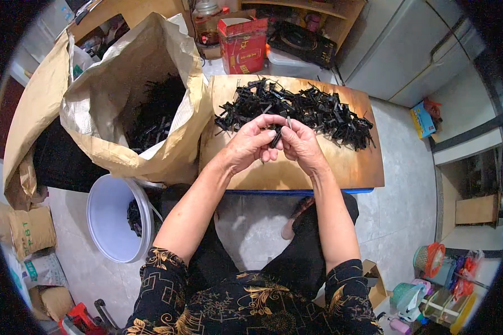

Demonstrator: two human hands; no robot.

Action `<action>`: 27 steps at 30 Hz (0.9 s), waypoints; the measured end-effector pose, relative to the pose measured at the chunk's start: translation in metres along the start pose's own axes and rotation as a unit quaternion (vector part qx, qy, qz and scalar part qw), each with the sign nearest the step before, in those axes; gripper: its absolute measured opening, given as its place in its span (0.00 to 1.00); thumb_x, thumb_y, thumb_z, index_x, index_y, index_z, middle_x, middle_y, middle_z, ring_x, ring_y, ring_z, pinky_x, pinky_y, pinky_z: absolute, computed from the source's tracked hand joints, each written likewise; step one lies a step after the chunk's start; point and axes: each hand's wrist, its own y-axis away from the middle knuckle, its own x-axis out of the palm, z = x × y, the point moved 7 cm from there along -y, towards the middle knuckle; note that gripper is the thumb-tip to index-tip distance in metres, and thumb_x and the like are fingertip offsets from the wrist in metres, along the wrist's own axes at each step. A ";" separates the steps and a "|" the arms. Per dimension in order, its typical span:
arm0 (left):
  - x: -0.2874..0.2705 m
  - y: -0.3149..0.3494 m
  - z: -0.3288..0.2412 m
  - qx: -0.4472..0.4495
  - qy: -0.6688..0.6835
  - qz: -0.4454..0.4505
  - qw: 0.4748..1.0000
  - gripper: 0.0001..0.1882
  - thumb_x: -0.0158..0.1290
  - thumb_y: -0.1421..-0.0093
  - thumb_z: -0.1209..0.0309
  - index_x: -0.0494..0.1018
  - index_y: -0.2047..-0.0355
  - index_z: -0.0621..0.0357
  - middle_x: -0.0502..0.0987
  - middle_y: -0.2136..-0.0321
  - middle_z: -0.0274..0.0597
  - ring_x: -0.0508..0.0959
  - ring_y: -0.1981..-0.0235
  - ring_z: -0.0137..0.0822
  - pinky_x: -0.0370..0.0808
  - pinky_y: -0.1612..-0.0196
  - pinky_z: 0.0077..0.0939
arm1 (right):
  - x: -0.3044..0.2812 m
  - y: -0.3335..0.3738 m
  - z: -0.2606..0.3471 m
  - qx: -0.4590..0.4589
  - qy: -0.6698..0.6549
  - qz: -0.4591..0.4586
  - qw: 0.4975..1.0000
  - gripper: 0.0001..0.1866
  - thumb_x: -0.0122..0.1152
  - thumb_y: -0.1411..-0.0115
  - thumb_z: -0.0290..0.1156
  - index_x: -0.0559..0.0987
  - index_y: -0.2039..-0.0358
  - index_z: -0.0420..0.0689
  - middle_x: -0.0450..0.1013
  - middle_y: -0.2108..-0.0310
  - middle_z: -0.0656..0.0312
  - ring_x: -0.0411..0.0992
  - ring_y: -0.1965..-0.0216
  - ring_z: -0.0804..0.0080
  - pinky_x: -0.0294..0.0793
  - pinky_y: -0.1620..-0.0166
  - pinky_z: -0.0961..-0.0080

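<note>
Both hands meet over the near part of a wooden board (262,177). My left hand (250,144) is closed on a small black plastic piece (275,139), thumb on top and fingers curled beneath. Against its other side my right hand (302,146) pinches with thumb and forefinger, and a thin strip (289,121) sticks up there. Fingers cover much of the piece, so its exact shape is hidden. Just beyond the hands lies a wide heap of similar thin black plastic pieces (330,114) on the board.
Left of the board stands an open woven sack (78,111) with more black pieces inside. Below it is a white bucket (117,254) holding a few. A red box (243,47) and a black cooktop (302,42) stand behind the board. Plastic baskets (428,259) sit at lower right.
</note>
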 end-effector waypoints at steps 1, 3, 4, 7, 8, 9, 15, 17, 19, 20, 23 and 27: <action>0.000 0.000 0.000 -0.009 -0.017 -0.012 1.000 0.18 0.45 0.40 0.73 0.61 0.49 0.57 0.72 0.73 0.37 0.74 0.79 0.25 0.71 0.78 0.13 | 0.000 0.001 0.000 0.005 0.001 0.009 1.000 0.11 0.53 0.41 0.37 0.70 0.61 0.45 0.67 0.82 0.72 0.54 0.88 0.92 0.48 0.86 0.93; 0.003 0.001 0.000 -0.020 -0.033 -0.023 0.999 0.18 0.45 0.40 0.73 0.61 0.49 0.57 0.72 0.72 0.37 0.74 0.78 0.25 0.72 0.76 0.14 | -0.004 0.000 -0.001 0.000 0.019 -0.006 1.000 0.11 0.53 0.41 0.37 0.70 0.61 0.45 0.66 0.82 0.73 0.54 0.88 0.92 0.48 0.86 0.93; 0.006 0.000 -0.003 -0.004 -0.117 -0.026 0.993 0.19 0.46 0.40 0.73 0.60 0.48 0.57 0.72 0.72 0.38 0.74 0.77 0.25 0.72 0.76 0.14 | -0.008 0.000 -0.001 -0.005 0.037 -0.021 0.999 0.11 0.53 0.41 0.37 0.70 0.61 0.45 0.65 0.82 0.74 0.53 0.88 0.92 0.47 0.86 0.93; 0.003 0.000 -0.002 0.024 -0.221 -0.032 0.974 0.21 0.45 0.41 0.73 0.59 0.47 0.56 0.72 0.70 0.38 0.75 0.75 0.26 0.73 0.74 0.16 | -0.007 -0.001 -0.004 0.003 0.054 -0.034 0.998 0.10 0.53 0.40 0.36 0.70 0.62 0.45 0.62 0.83 0.76 0.52 0.88 0.93 0.47 0.86 0.92; 0.001 0.001 -0.001 0.037 -0.242 -0.033 0.969 0.20 0.44 0.40 0.74 0.58 0.47 0.57 0.73 0.70 0.38 0.75 0.74 0.26 0.74 0.73 0.18 | -0.005 -0.002 -0.005 0.004 0.053 -0.032 0.998 0.10 0.53 0.40 0.36 0.70 0.62 0.45 0.62 0.83 0.76 0.52 0.88 0.93 0.47 0.86 0.92; 0.002 0.000 0.000 0.036 -0.242 -0.033 0.969 0.20 0.44 0.40 0.74 0.58 0.47 0.57 0.73 0.70 0.38 0.75 0.74 0.26 0.74 0.73 0.18 | -0.004 -0.001 -0.001 -0.006 0.067 -0.042 0.997 0.10 0.53 0.40 0.36 0.71 0.62 0.45 0.61 0.83 0.76 0.52 0.88 0.93 0.46 0.86 0.92; 0.006 -0.001 -0.006 0.116 -0.477 -0.102 0.865 0.19 0.41 0.41 0.76 0.59 0.48 0.60 0.75 0.67 0.51 0.77 0.72 0.36 0.75 0.68 0.27 | -0.005 0.000 0.000 -0.037 0.097 -0.098 0.990 0.11 0.50 0.39 0.39 0.71 0.62 0.47 0.58 0.85 0.77 0.50 0.88 0.92 0.47 0.86 0.91; 0.002 -0.001 -0.008 0.145 -0.458 -0.126 0.868 0.19 0.42 0.41 0.76 0.59 0.48 0.60 0.75 0.66 0.51 0.77 0.72 0.37 0.75 0.68 0.27 | -0.005 0.001 -0.006 -0.017 0.072 -0.118 0.990 0.12 0.48 0.38 0.40 0.71 0.61 0.46 0.58 0.85 0.76 0.50 0.88 0.91 0.47 0.86 0.91; -0.006 -0.004 -0.012 0.180 -0.415 -0.158 0.878 0.19 0.42 0.41 0.76 0.61 0.49 0.61 0.74 0.63 0.54 0.78 0.67 0.40 0.74 0.64 0.29 | 0.000 0.004 -0.015 0.008 0.026 -0.092 0.995 0.14 0.43 0.36 0.43 0.69 0.59 0.46 0.58 0.86 0.73 0.50 0.89 0.88 0.49 0.87 0.90; -0.008 -0.004 -0.010 0.179 -0.415 -0.158 0.878 0.19 0.42 0.41 0.76 0.61 0.49 0.61 0.74 0.63 0.54 0.78 0.67 0.40 0.74 0.64 0.29 | 0.002 0.005 -0.017 0.009 0.025 -0.092 0.995 0.14 0.43 0.36 0.43 0.69 0.59 0.46 0.58 0.86 0.73 0.50 0.89 0.88 0.49 0.87 0.90; 0.000 -0.006 -0.014 0.199 -0.458 -0.154 0.853 0.19 0.43 0.42 0.75 0.62 0.49 0.61 0.74 0.61 0.54 0.76 0.61 0.41 0.71 0.59 0.28 | 0.005 0.006 -0.020 0.010 -0.015 -0.094 0.995 0.15 0.41 0.36 0.43 0.66 0.55 0.47 0.58 0.87 0.72 0.50 0.90 0.87 0.50 0.87 0.89; -0.001 -0.008 -0.012 0.203 -0.445 -0.159 0.858 0.19 0.43 0.42 0.75 0.62 0.49 0.60 0.74 0.61 0.53 0.76 0.61 0.41 0.71 0.60 0.29 | 0.010 0.006 -0.016 0.019 -0.038 -0.101 0.994 0.15 0.41 0.36 0.42 0.66 0.55 0.47 0.57 0.87 0.72 0.50 0.90 0.87 0.49 0.87 0.90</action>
